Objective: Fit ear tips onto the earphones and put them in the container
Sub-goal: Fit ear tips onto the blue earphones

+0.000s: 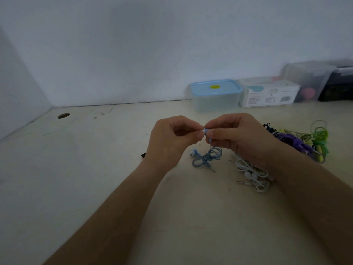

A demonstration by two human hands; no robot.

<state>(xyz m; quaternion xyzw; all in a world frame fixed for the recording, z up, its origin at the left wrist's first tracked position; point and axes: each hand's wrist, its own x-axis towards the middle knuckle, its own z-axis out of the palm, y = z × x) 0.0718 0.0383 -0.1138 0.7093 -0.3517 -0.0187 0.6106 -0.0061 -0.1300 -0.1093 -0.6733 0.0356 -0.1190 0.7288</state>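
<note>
Pinching above the worktop (86, 169): left hand (172, 138) curled, thumb and forefinger on the front of the blue earbud (206, 131); ear tip too small to make out. Cable (207, 157) hangs limp to a loose coil below. Lidded container (216, 95) behind, well apart. Right hand (235, 136) curled, pinching the bud's hard shell, probably the best grip point. Light, slick, tiny; tip likely soft, pops off easily.

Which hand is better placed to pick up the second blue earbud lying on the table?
Probably left. Both hands pinch the raised earbud, but the left hand is nearer the loose blue earbud than the right hand.
</note>
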